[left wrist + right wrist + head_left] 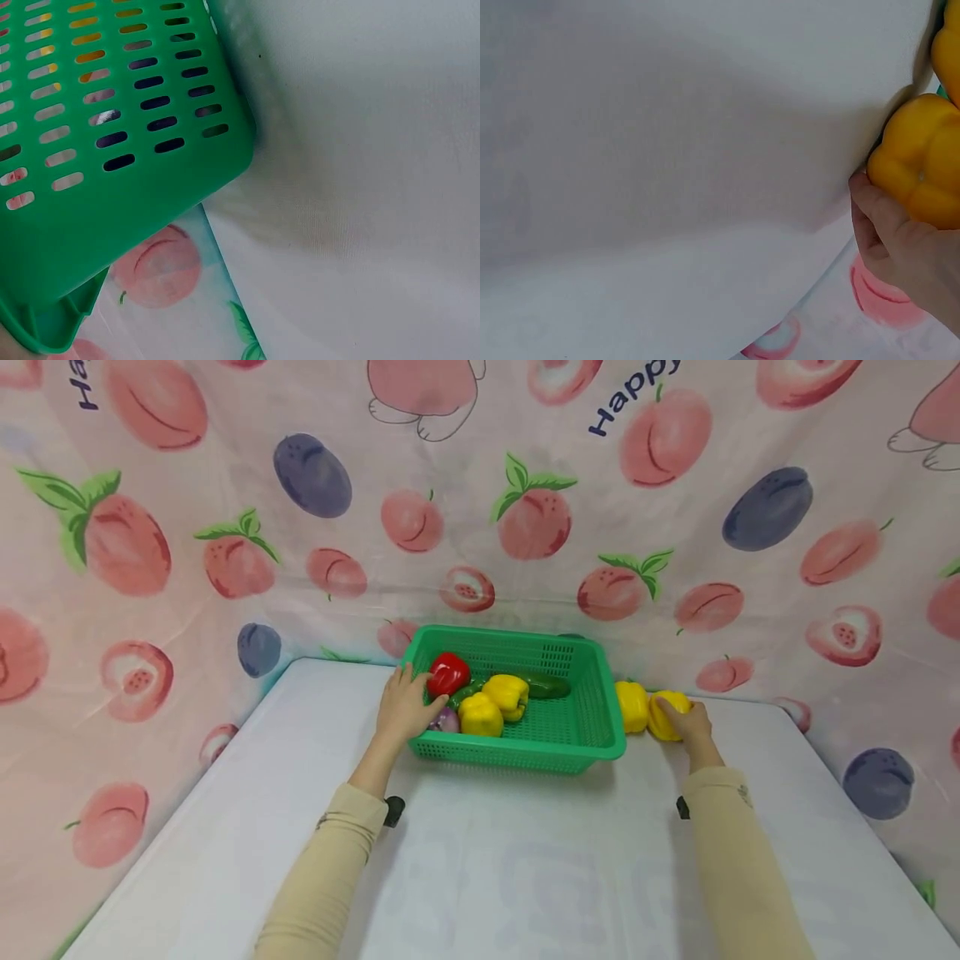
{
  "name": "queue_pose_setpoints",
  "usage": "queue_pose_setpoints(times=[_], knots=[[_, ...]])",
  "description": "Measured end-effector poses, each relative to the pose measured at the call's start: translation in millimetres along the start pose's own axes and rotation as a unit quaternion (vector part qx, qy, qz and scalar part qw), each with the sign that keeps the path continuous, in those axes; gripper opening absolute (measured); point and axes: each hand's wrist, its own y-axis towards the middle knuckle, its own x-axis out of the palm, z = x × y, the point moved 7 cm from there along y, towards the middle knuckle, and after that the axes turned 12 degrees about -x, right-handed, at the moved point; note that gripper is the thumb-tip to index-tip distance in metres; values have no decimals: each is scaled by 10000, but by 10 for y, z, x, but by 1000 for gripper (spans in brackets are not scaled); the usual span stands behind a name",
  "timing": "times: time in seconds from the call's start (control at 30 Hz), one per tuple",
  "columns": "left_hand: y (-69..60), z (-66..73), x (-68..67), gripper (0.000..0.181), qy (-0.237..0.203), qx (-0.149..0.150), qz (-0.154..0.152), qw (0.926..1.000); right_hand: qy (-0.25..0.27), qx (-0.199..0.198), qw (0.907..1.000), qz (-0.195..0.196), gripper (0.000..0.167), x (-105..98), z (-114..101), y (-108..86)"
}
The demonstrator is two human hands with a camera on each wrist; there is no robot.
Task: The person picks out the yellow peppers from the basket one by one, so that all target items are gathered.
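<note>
A green plastic basket [592, 727] stands on the table, holding a red bell pepper [448, 673], two yellow bell peppers [481, 716], a purple eggplant [446, 721] partly hidden, and dark green cucumbers [546, 685]. Over the basket's left rim lies my left hand [403, 703], fingers spread and thumb reaching inside; in the left wrist view, only a sliver of it shows beside the basket wall [135, 202]. To the right of the basket, my right hand [692, 724] grips a yellow bell pepper [919, 161], thumb across its top. Another yellow bell pepper [632, 706] sits between that one and the basket.
The white table [517, 860] ends at a fruit-printed curtain [465, 527] close behind the basket. A small dark green thing [572, 636] peeks over the basket's back rim. Dark wrist devices [393, 811] show beside both sleeves.
</note>
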Motion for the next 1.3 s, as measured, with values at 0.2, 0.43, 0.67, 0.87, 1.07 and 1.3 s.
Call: queue_pose_setpoints(times=[0.2,0.43,0.67,0.87,1.07,1.3], knots=[[20,-11,-10,57,-16,-48,15,10000,-51,-206,9998,-39,90,24,-34,-16],[4,-9,-2,57,76,32,52,10000,154,-330,9993,18,91,66,-57,-31],[-28,-8,19,57,67,-21,-30,10000,74,-456,9988,169,88,34,-61,-59],[-15,-3,-11,56,-1,-48,-4,10000,-8,-784,9964,312,79,-7,-146,-56],[-11,-10,-40,56,-9,-68,-2,10000,83,-901,9948,470,72,-29,-200,-53],[-29,14,-31,57,32,38,46,10000,176,-871,9947,508,71,-44,-206,-117]])
